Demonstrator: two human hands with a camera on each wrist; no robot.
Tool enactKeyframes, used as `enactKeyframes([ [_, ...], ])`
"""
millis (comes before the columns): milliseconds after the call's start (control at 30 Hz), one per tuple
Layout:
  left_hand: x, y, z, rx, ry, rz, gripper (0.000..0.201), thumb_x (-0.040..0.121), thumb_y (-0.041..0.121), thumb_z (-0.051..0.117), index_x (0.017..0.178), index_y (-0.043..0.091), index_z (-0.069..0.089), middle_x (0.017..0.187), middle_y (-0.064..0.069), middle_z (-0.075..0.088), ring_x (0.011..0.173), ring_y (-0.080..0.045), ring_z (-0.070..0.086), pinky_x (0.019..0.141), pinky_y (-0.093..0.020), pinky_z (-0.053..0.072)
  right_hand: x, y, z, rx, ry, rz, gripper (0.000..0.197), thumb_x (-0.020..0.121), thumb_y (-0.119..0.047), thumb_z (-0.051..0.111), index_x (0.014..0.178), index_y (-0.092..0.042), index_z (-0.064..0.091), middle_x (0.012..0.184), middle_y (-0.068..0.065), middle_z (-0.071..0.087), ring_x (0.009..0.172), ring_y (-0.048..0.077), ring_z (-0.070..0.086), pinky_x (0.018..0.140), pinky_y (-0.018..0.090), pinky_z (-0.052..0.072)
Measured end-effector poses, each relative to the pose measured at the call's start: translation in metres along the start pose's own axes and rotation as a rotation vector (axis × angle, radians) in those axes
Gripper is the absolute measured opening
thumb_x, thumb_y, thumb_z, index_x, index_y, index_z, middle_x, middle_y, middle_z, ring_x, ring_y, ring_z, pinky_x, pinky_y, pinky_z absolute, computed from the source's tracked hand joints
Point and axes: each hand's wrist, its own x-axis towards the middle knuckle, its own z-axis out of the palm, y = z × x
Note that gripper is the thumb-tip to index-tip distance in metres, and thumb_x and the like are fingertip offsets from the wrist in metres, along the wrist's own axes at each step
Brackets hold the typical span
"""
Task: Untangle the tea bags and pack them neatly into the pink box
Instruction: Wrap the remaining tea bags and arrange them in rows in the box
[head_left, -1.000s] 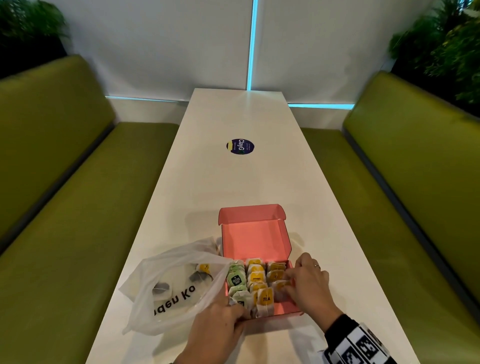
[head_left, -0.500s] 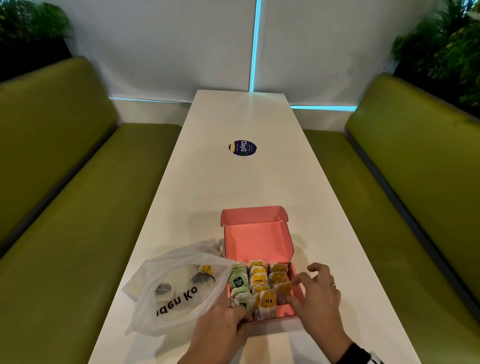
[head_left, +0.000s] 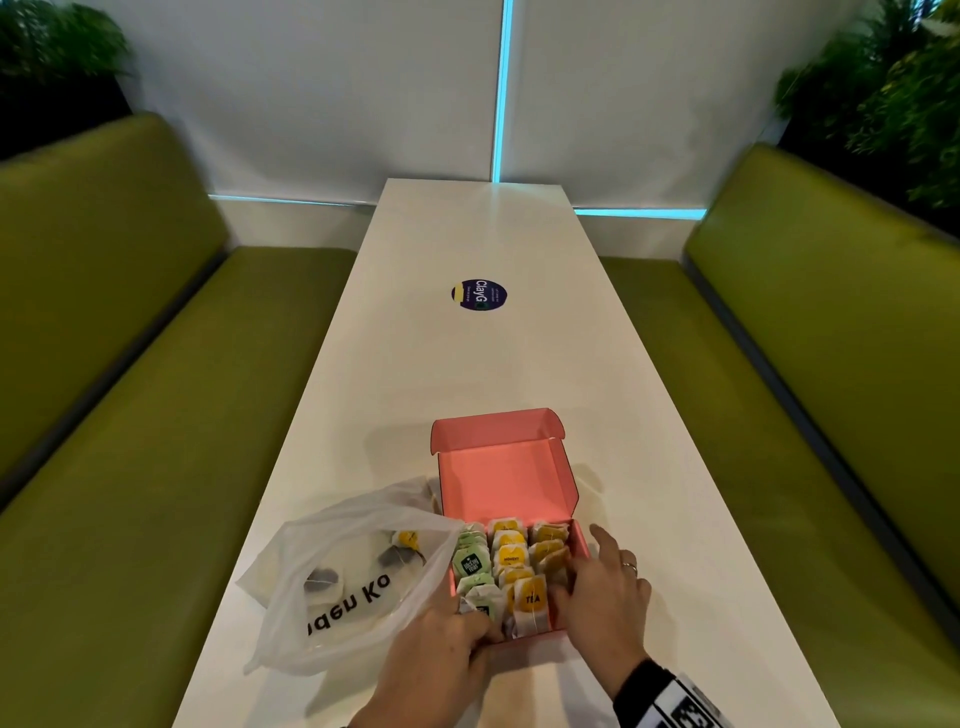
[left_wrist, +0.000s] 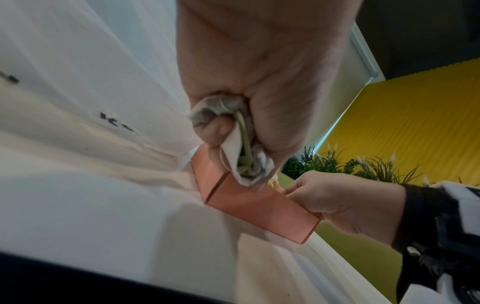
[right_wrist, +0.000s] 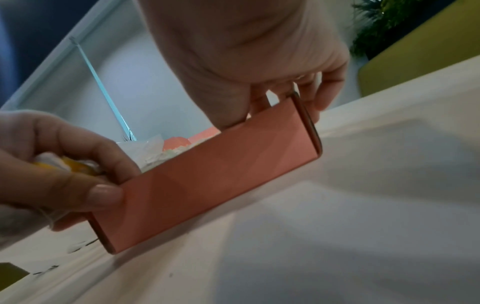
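Left hand (head_left: 441, 652), at the near left corner of the pink box (head_left: 506, 478), has its fingers curled round a crumpled tea bag (left_wrist: 240, 156); the left wrist view shows pale, creased paper bunched in the fist with a green tag edge wedged between thumb and fingers. In the right wrist view something yellow also shows inside that fist, though what it is cannot be told. To the left of this hand a translucent white plastic bag (head_left: 332, 582) with black lettering lies slumped on the white desk (head_left: 467, 374), touching the box's left wall, with a few more loose tea bags (head_left: 397, 551) dimly visible through it.

Pink box sits at the near end of the desk, its lid standing open on the far side. Inside, packed tea bags (head_left: 511, 566) stand on edge in three rows: green-tagged ones on the left, yellow-tagged ones in the middle, the nearest reading "TEA", and paler yellowish ones on the right.

Right hand (head_left: 605, 597) reaches over the box's right wall with fingers spread and only gently bent, their tips on the right-hand row; it holds nothing. A ring shows on one finger, and a black and white patterned band circles the wrist.

Farther along the desk lies a round dark sticker (head_left: 479, 296).
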Motion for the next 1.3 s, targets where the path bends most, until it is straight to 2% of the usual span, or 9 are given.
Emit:
enactKeyframes([
  [133, 0.000, -0.001, 0.001, 0.001, 0.007, -0.009, 0.028, 0.089, 0.039, 0.050, 0.114, 0.041, 0.061, 0.120, 0.006, 0.053, 0.109, -0.012, 0.052, 0.088, -0.021, 0.043, 0.000, 0.001, 0.005, 0.116, 0.059, 0.001, 0.025, 0.085, -0.036, 0.053, 0.107, -0.029, 0.064, 0.149, -0.003, 0.025, 0.127, 0.022, 0.034, 0.096, 0.036, 0.033],
  [333, 0.000, -0.001, 0.001, 0.007, 0.020, -0.002, 0.029, 0.089, 0.037, 0.050, 0.116, 0.040, 0.061, 0.127, 0.006, 0.048, 0.112, -0.012, 0.052, 0.089, -0.019, 0.041, 0.002, 0.001, 0.004, 0.056, -0.074, -0.015, 0.042, 0.087, -0.043, 0.049, 0.128, -0.033, 0.050, 0.155, 0.001, 0.008, 0.135, 0.026, 0.021, 0.102, 0.039, 0.031],
  [667, 0.000, -0.004, -0.001, -0.051, 0.035, 0.017, 0.026, 0.087, 0.037, 0.055, 0.111, 0.038, 0.065, 0.116, 0.004, 0.051, 0.103, -0.012, 0.055, 0.086, -0.020, 0.042, 0.007, 0.004, -0.001, 0.137, -0.182, -0.031, 0.042, 0.086, -0.045, 0.053, 0.128, -0.039, 0.051, 0.157, 0.001, 0.001, 0.139, 0.031, 0.015, 0.106, 0.045, 0.028],
  [767, 0.001, -0.007, -0.008, -0.253, 0.060, 0.006, 0.019, 0.084, 0.035, 0.064, 0.101, 0.044, 0.066, 0.091, 0.013, 0.053, 0.087, -0.001, 0.055, 0.076, -0.008, 0.038, 0.004, 0.009, -0.011, 0.115, -0.163, -0.035, 0.051, 0.087, -0.046, 0.052, 0.136, -0.038, 0.042, 0.157, 0.001, 0.002, 0.139, 0.031, 0.017, 0.106, 0.041, 0.030],
  [867, 0.002, -0.006, -0.016, -0.606, 0.182, -0.068, 0.017, 0.088, 0.032, 0.062, 0.089, 0.048, 0.066, 0.088, 0.010, 0.067, 0.083, 0.006, 0.058, 0.073, -0.004, 0.039, -0.007, 0.012, -0.022, 0.193, 0.024, -0.115, 0.036, 0.090, -0.035, 0.051, 0.124, -0.029, 0.058, 0.153, 0.000, 0.023, 0.134, 0.025, 0.027, 0.104, 0.037, 0.032],
  [967, 0.006, 0.006, -0.027, -1.118, 0.144, -0.206, 0.031, 0.096, 0.030, 0.045, 0.091, 0.032, 0.075, 0.092, 0.010, 0.072, 0.093, 0.001, 0.064, 0.084, -0.017, 0.046, -0.021, 0.006, -0.036, 0.521, 0.144, -0.298, 0.028, 0.078, -0.035, 0.057, 0.102, -0.029, 0.070, 0.132, -0.014, 0.048, 0.117, 0.010, 0.044, 0.093, 0.018, 0.035],
  [1067, 0.009, 0.019, -0.036, -1.518, 0.086, -0.276, 0.044, 0.094, 0.035, 0.037, 0.097, 0.013, 0.074, 0.097, -0.005, 0.073, 0.095, -0.020, 0.068, 0.086, -0.037, 0.049, -0.034, -0.006, -0.053, 0.847, -0.091, -0.507, 0.033, 0.070, -0.035, 0.074, 0.103, -0.041, 0.068, 0.116, -0.025, 0.052, 0.110, 0.002, 0.053, 0.079, 0.005, 0.040],
  [1200, 0.011, 0.026, -0.040, -1.680, 0.031, -0.285, 0.048, 0.097, 0.037, 0.033, 0.102, 0.005, 0.069, 0.105, -0.017, 0.070, 0.100, -0.029, 0.067, 0.088, -0.044, 0.050, -0.036, -0.014, -0.053, 0.777, -0.217, -0.720, 0.059, 0.063, -0.049, 0.078, 0.116, -0.055, 0.053, 0.120, -0.027, 0.044, 0.120, -0.001, 0.045, 0.092, 0.009, 0.040],
  [1300, 0.012, 0.027, -0.038, -1.592, 0.076, -0.302, 0.042, 0.096, 0.036, 0.038, 0.103, 0.008, 0.069, 0.100, -0.016, 0.072, 0.090, -0.027, 0.069, 0.068, -0.033, 0.053, -0.035, -0.019, -0.051, 0.763, -0.093, -0.665, 0.051, 0.064, -0.054, 0.072, 0.112, -0.051, 0.055, 0.112, -0.019, 0.050, 0.102, -0.001, 0.054, 0.077, 0.007, 0.040],
])
